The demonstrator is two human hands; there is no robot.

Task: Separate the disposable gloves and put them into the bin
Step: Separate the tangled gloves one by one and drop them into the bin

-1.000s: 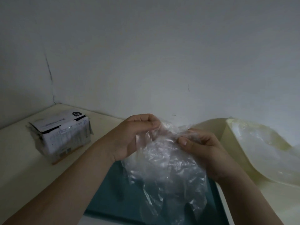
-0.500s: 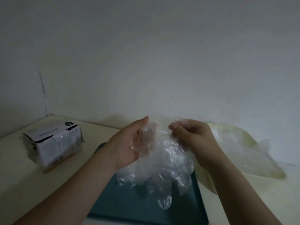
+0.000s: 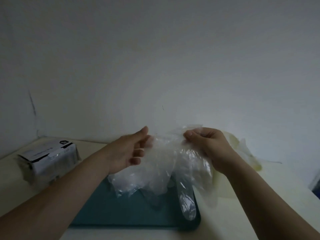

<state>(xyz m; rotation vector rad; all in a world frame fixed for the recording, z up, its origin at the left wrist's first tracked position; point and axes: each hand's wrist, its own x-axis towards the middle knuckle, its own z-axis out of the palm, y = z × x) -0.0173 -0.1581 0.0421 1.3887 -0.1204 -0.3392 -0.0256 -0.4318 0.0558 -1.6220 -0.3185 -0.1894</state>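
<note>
Hanging from the right hand [image 3: 207,144], the clump of clear disposable gloves [image 3: 173,167] droops over the teal tray [image 3: 121,210]; thumb and curled fingers pinch its top edge. The left hand [image 3: 129,151] sits just left of the clump, fingertips against the plastic; whether it grips is unclear. The pale bin [image 3: 245,149] stands just beyond the right hand. A cardboard box [image 3: 50,158] rests far left.

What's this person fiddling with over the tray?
A person holds a clump of clear disposable gloves between both hands. The right hand pinches its top edge; the left hand grips the other side. The clump hangs above a teal tray, and the pale bin sits just behind the right hand.
</note>
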